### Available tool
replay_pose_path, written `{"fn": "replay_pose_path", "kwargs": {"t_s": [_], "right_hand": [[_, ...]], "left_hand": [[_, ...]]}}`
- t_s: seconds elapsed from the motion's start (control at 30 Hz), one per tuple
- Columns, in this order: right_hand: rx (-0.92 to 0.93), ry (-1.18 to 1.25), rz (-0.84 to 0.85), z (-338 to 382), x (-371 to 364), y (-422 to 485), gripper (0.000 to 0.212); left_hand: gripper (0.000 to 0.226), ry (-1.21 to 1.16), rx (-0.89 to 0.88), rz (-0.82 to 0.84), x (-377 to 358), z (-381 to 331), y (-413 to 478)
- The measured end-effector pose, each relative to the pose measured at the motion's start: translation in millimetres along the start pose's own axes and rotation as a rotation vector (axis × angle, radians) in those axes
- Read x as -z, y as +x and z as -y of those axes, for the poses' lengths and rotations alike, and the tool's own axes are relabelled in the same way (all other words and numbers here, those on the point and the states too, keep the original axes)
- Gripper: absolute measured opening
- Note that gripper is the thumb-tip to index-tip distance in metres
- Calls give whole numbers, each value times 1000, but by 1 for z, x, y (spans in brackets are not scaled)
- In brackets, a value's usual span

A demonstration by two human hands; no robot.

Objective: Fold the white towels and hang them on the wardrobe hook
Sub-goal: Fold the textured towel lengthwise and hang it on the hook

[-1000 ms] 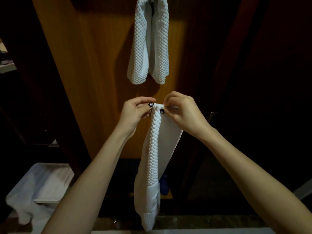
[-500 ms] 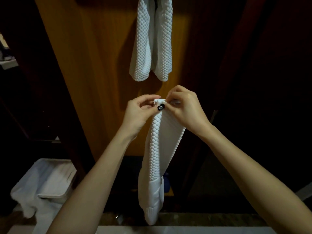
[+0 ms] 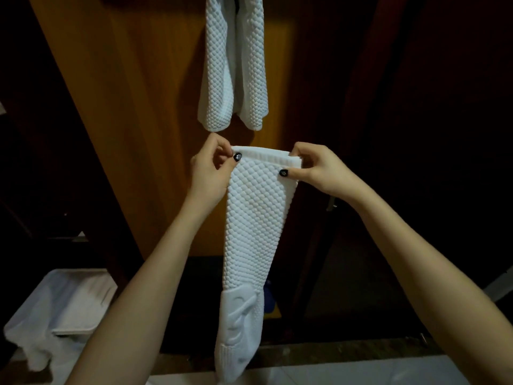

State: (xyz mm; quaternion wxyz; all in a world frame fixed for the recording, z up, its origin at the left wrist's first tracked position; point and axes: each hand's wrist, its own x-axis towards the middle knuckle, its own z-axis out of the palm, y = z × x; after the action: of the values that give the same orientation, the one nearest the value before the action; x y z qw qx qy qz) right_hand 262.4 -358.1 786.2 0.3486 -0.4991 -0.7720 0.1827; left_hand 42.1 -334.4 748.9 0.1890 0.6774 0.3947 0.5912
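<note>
A white waffle-textured towel hangs lengthwise in front of me, folded into a long strip. My left hand pinches its top left corner and my right hand pinches its top right corner, holding the top edge stretched flat between them. The strip's lower end dangles near the floor. Above it, a second white towel hangs doubled against the wooden wardrobe panel. The hook is out of frame at the top.
A white bin with white cloth draped in it sits at the lower left. Dark wardrobe space lies to the right and left of the orange panel. A pale tiled floor edge runs along the bottom.
My hands have moved apart, spreading the towel's top edge from a bunched point into a flat width. The towel now faces me with its textured side.
</note>
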Motion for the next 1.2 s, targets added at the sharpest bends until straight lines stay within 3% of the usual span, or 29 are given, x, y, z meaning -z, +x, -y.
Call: {"fn": "replay_pose_path", "kwargs": {"t_s": [0.1, 0.2, 0.27, 0.4, 0.67, 0.8, 0.97, 1.1, 1.2], "right_hand": [[43, 113, -123, 6, -5, 6, 23], [116, 220, -195, 16, -3, 8, 21], [171, 276, -222, 22, 1, 8, 24], [206, 318, -288, 24, 13, 8, 28], [116, 372, -408, 17, 48, 1, 30], [50, 413, -517, 12, 66, -7, 37], [84, 781, -417, 4, 73, -38, 50], [-127, 937, -336, -33, 30, -66, 31], [-241, 945, -169, -45, 15, -71, 36]], "left_hand": [[16, 184, -160, -12, -2, 8, 0], [24, -96, -115, 66, 6, 2, 7], [28, -266, -53, 206, 14, -7, 12], [36, -290, -6, 458, 14, -17, 12], [37, -359, -24, 535, -24, -32, 6], [30, -403, -97, 491, -48, -45, 8], [29, -465, -116, 387, -67, -65, 29], [30, -491, -121, 361, -67, -77, 54], [31, -397, -144, 365, -64, -76, 72]]}}
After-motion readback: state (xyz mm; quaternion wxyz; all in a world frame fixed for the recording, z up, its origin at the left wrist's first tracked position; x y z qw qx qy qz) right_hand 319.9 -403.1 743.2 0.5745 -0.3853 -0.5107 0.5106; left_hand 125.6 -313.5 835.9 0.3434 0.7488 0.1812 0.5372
